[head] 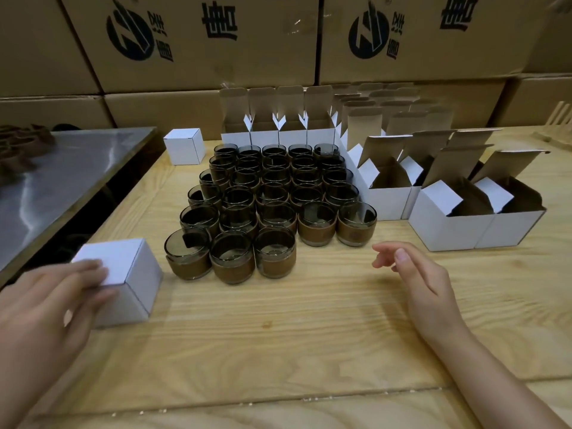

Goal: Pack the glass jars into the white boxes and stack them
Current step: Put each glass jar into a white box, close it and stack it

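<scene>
Wooden table (278, 335), glass jars (275, 196), cartons (216, 41) behind

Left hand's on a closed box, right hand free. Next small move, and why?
Probably reach the right hand to the nearest brown-sleeved glass jar: it hovers open and empty just before that jar, and an open white cardboard box stands right beside it.

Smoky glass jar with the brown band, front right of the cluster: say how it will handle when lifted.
The smoky glass jar with the brown band is probably rigid and breakable, being glass. Its squat, wide shape suggests it resists tipping. The band likely grips better than the bare rim.
</scene>
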Demonstrator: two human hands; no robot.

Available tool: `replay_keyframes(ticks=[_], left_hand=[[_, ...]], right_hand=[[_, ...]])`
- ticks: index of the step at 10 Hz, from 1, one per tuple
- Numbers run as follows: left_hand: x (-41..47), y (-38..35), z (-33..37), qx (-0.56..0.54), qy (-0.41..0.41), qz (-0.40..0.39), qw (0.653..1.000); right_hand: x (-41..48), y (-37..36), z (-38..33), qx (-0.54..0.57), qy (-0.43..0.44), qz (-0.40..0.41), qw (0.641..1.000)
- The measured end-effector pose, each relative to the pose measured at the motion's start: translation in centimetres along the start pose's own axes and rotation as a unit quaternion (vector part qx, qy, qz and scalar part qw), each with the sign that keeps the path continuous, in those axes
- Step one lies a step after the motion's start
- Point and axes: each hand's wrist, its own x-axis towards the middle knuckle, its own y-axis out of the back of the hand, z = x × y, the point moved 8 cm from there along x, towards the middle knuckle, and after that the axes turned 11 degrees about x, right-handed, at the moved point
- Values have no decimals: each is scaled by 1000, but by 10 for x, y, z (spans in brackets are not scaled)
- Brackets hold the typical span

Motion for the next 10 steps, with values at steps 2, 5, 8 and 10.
replay_keyframes(ticks=[2, 5, 8, 10], left_hand=[[116, 10, 11, -1, 45, 123, 991], [230, -41, 16, 16, 95, -45, 994], [305, -93, 2, -33, 102, -125, 986], [327, -112, -5, -11, 108, -153, 982]], right_hand=[[0, -3, 2, -27, -11, -12, 1000], [2, -10, 3, -63, -33, -38, 997], [5, -11, 9, -83, -71, -40, 993], [8, -12, 10, -108, -59, -49, 991]])
